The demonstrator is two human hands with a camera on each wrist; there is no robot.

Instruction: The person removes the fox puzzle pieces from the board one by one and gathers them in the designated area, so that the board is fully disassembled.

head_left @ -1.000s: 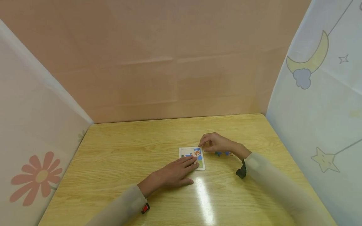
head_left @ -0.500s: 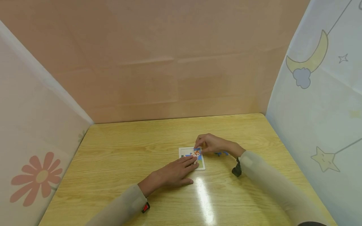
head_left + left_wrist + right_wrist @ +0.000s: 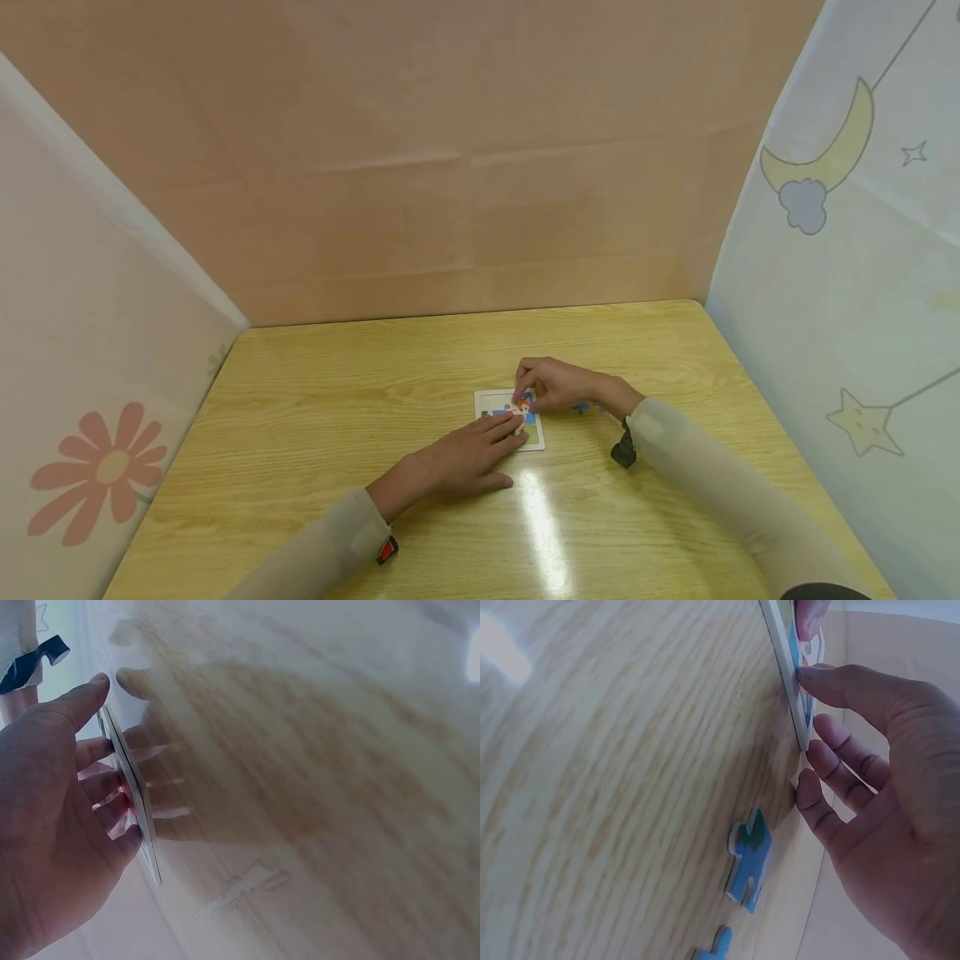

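Square, white-framed cartoon jigsaw [image 3: 497, 404]: left hand [image 3: 467, 461] rested outstretched, bracing; right hand [image 3: 557, 383] bent over it, grip unclear; gentle, level pressing seemed best.

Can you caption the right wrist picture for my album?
A right hand at the picture puzzle, loose blue pieces on the tabletop.

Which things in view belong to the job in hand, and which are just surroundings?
Part of the job:
puzzle board, partly filled
left hand, resting on the board
right hand, at its far right corner
loose puzzle pieces, on the table

Just surroundings:
flower, moon and star, printed on the side cloths
plain back cloth
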